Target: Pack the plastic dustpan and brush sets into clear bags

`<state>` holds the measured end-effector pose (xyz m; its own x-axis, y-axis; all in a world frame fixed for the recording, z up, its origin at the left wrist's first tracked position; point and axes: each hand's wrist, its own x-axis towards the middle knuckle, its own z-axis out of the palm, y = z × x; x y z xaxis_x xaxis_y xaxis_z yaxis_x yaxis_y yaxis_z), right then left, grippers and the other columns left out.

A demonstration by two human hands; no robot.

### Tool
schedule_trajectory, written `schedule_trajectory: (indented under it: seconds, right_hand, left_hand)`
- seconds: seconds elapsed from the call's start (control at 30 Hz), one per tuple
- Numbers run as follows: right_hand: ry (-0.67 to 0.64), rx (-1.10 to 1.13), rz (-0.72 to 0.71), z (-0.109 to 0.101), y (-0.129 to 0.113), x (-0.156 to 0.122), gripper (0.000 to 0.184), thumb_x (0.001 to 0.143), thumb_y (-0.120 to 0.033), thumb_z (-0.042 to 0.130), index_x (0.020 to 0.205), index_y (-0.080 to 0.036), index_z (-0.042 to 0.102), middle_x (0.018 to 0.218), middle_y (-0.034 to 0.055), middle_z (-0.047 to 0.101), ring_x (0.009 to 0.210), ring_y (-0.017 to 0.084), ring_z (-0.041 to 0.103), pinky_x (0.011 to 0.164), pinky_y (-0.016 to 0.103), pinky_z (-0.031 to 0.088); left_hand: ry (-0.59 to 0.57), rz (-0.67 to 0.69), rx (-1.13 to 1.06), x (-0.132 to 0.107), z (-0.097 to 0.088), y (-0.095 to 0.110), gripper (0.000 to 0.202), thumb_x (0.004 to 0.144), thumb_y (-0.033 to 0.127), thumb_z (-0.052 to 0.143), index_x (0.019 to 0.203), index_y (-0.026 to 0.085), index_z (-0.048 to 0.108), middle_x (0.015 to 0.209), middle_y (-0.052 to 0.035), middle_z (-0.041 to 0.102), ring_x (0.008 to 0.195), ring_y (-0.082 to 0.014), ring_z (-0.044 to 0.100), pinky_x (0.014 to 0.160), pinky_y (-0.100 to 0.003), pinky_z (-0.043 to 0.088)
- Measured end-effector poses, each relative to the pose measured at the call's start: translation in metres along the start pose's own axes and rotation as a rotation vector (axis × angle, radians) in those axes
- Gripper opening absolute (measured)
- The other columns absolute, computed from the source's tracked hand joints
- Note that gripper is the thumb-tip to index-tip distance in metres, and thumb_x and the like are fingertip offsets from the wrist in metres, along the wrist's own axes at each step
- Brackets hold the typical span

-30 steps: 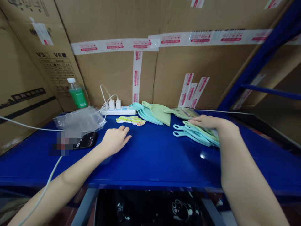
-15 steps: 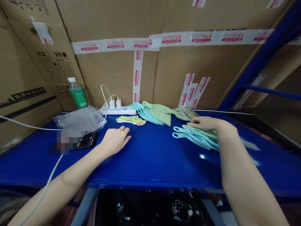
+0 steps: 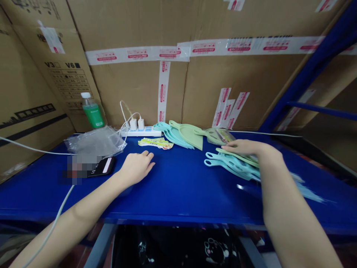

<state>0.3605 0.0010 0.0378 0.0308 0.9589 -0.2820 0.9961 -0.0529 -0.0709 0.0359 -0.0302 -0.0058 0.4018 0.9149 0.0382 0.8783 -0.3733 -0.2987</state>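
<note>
My left hand [image 3: 137, 166] rests on the blue table with its fingers loosely bent, the thumb apart and nothing in it. Over at the right, my right hand [image 3: 242, 146] has its fingers closed on the handle end of a light green brush [image 3: 237, 155]. Beneath and in front of it lie several light blue brushes [image 3: 232, 167], their pale bristles reaching right past my forearm, which hides their middle parts. Behind, light blue dustpans [image 3: 174, 137] are fanned under a green dustpan [image 3: 192, 134]. Beside them is a green dustpan in a clear bag [image 3: 216, 136].
Yellow-green printed strips [image 3: 156, 143] lie before a white power strip [image 3: 142, 133] with two chargers. Clear plastic bags [image 3: 96, 141], a phone [image 3: 104, 166] and a green-labelled bottle [image 3: 93, 113] are at the left. Taped cardboard [image 3: 134, 85] walls the back; a blue frame bar [image 3: 295, 82] slants at right.
The green brush under my right hand has shifted slightly, and the bristles of the brushes show further to the right. My left hand has stayed in place. The phone screen shows a different display.
</note>
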Motion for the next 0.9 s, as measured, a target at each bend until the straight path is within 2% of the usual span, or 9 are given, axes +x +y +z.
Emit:
schedule_trajectory:
  seconds: [0.1, 0.17, 0.37, 0.47, 0.6, 0.77, 0.9]
  right_hand:
    - [-0.074, -0.024, 0.047, -0.001, -0.001, -0.002, 0.056, 0.091, -0.044, 0.035, 0.127, -0.007, 0.057, 0.137, 0.0149, 0.049, 0.123, 0.03, 0.048, 0.102, 0.035, 0.039]
    - [-0.07, -0.021, 0.031, -0.001, 0.002, -0.002, 0.055, 0.089, -0.045, 0.036, 0.124, -0.009, 0.06, 0.135, 0.0132, 0.052, 0.121, 0.03, 0.051, 0.101, 0.036, 0.041]
    - [0.004, 0.054, -0.092, 0.009, 0.025, 0.009, 0.046, 0.078, -0.058, 0.048, 0.098, -0.025, 0.073, 0.117, 0.0055, 0.066, 0.107, 0.031, 0.061, 0.088, 0.041, 0.051]
    - [0.016, 0.091, -0.062, 0.011, 0.029, 0.009, 0.047, 0.07, -0.064, 0.054, 0.089, -0.026, 0.073, 0.11, 0.0047, 0.069, 0.1, 0.031, 0.063, 0.082, 0.041, 0.053]
    - [-0.003, 0.125, 0.016, 0.008, 0.02, -0.001, 0.038, 0.072, -0.056, 0.056, 0.088, -0.025, 0.073, 0.106, 0.0046, 0.07, 0.095, 0.029, 0.065, 0.073, 0.036, 0.055]
    - [0.034, 0.163, 0.179, 0.0, 0.003, -0.015, 0.038, 0.077, -0.044, 0.055, 0.101, -0.017, 0.069, 0.117, 0.0115, 0.065, 0.098, 0.03, 0.063, 0.079, 0.037, 0.052]
    - [0.086, 0.188, 0.183, -0.006, 0.002, -0.022, 0.036, 0.08, -0.043, 0.05, 0.096, -0.016, 0.068, 0.114, 0.0112, 0.067, 0.099, 0.03, 0.063, 0.082, 0.035, 0.051]
  left_hand:
    - [-0.003, -0.002, 0.0, 0.0, 0.0, 0.0, 0.029, 0.093, 0.032, 0.039, 0.109, 0.017, 0.058, 0.101, -0.0085, 0.065, 0.077, -0.0249, 0.066, 0.063, -0.033, 0.045]
    - [-0.006, -0.003, 0.003, -0.001, 0.0, 0.001, 0.029, 0.093, 0.032, 0.038, 0.108, 0.017, 0.058, 0.1, -0.0084, 0.065, 0.077, -0.0243, 0.066, 0.063, -0.033, 0.045]
    - [-0.017, 0.004, 0.009, -0.001, -0.001, 0.001, 0.028, 0.094, 0.032, 0.038, 0.108, 0.017, 0.057, 0.101, -0.0086, 0.065, 0.077, -0.024, 0.067, 0.063, -0.032, 0.045]
    - [-0.014, 0.002, 0.008, -0.001, -0.001, 0.001, 0.028, 0.094, 0.031, 0.038, 0.109, 0.017, 0.057, 0.102, -0.0086, 0.065, 0.077, -0.0237, 0.067, 0.064, -0.032, 0.045]
    - [-0.01, 0.007, 0.007, -0.001, -0.001, 0.0, 0.028, 0.094, 0.031, 0.038, 0.108, 0.017, 0.057, 0.101, -0.0087, 0.065, 0.077, -0.0239, 0.066, 0.064, -0.032, 0.045]
    - [-0.016, 0.008, 0.008, 0.0, -0.002, 0.0, 0.028, 0.094, 0.032, 0.038, 0.107, 0.016, 0.058, 0.099, -0.0086, 0.065, 0.077, -0.0242, 0.066, 0.064, -0.032, 0.045]
    - [-0.013, 0.01, 0.006, -0.001, -0.002, 0.0, 0.028, 0.094, 0.031, 0.038, 0.108, 0.016, 0.057, 0.1, -0.0084, 0.065, 0.077, -0.0239, 0.067, 0.064, -0.032, 0.045]
